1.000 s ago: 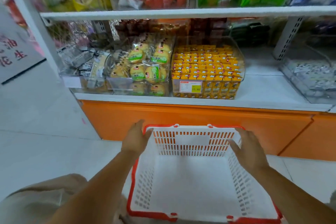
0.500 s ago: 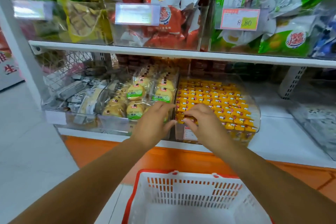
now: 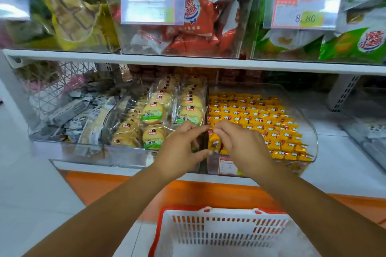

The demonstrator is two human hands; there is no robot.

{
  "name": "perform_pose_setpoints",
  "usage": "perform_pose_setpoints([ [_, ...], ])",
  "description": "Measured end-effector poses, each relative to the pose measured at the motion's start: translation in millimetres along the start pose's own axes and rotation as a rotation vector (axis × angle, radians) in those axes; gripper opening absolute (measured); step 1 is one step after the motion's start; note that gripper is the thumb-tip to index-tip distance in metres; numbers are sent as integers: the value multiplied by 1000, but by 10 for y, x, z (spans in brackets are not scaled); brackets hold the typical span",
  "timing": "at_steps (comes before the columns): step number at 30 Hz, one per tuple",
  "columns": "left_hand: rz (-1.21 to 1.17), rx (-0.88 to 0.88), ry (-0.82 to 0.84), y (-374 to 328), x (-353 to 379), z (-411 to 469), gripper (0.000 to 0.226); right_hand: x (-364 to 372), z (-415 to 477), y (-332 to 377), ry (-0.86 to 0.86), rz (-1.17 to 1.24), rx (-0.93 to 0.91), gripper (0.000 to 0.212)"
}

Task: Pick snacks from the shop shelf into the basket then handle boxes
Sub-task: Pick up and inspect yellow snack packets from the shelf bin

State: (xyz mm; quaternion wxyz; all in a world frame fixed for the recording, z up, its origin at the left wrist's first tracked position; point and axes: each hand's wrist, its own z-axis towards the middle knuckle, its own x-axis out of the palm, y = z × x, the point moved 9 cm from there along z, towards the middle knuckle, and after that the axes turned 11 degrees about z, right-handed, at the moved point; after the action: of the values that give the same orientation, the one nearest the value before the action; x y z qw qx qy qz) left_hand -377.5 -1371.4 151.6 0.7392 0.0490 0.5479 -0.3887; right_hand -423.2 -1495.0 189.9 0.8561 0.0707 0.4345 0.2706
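Note:
A clear bin (image 3: pixel 311 137) on the lower shelf holds several rows of small yellow-wrapped snacks (image 3: pixel 267 119). My right hand (image 3: pixel 240 142) is at the bin's front left corner and pinches one yellow snack packet (image 3: pixel 215 142) between thumb and fingers. My left hand (image 3: pixel 179 148) is right beside it, fingers curled, its fingertips touching the same packet's top end. To the left, a second clear bin holds round cakes in green-labelled wrappers (image 3: pixel 152 115). The white basket with a red rim (image 3: pixel 160 217) stands on the floor below my arms; what shows of its inside is bare.
The upper shelf (image 3: pixel 188 61) carries bins of red (image 3: pixel 194 27), green (image 3: pixel 344 41) and yellow snack bags. Grey-wrapped packets (image 3: pixel 69 119) fill the far-left bin. A bare white shelf surface (image 3: pixel 338 165) lies right of the yellow snacks. An orange base panel (image 3: pixel 125 185) runs under the shelf.
Both hands left the basket rim and rose to the lower shelf. They closed in on the yellow snack bin, and my right hand now pinches one packet.

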Motion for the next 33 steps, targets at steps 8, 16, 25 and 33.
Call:
perform_pose_setpoints([
  [8, -129, -82, 3, -161, -57, -44, 49, -548, -219, 6, -227, 355, 175, 19],
  [16, -521, -119, 107, -610, -226, -119, 23, -743, -496, -321, -17, 1124, 696, 22],
  [25, -1056, -345, 146, -559, -106, -275, 41, -584, -655, -466, -2, 1254, 747, 30],
  [33, -1328, -383, 323, -424, 93, -197, 39, -492, -638, -579, 88, 1359, 776, 38],
])
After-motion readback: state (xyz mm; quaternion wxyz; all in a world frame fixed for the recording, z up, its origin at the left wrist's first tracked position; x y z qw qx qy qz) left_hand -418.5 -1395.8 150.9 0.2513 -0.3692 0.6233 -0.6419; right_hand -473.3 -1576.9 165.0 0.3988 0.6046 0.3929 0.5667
